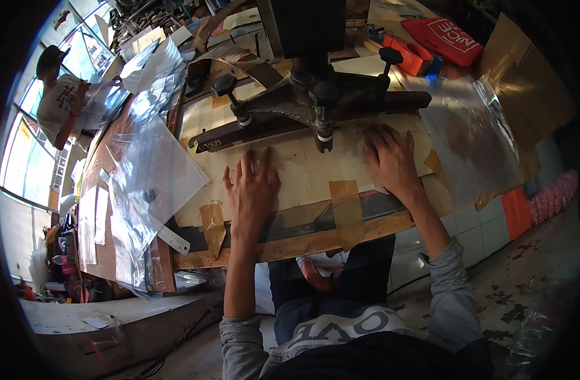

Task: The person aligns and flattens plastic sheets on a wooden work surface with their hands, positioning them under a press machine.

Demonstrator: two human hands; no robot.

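Note:
My left hand [251, 190] lies flat on a pale, cream-coloured board [302, 174], fingers stretched toward a long dark metal bar [378, 109]. My right hand [394, 163] rests flat farther right on the same board, its fingers spread and their tips close to the bar. Neither hand holds anything that I can see; whether a thin clear sheet lies beneath them I cannot tell. Above the board, the bar hangs from a dark press head [309, 85] with black knobs [225, 85]. Strips of brown tape [346, 212] cross the board's near edge.
Loose clear plastic sheets [154, 180] cover the left side of the bench, beside a metal ruler [174, 240]. More clear film [470, 136] lies at the right, near an orange tape dispenser [407, 56] and a red bag [443, 41]. Another person [65, 101] stands far left, holding plastic sheets.

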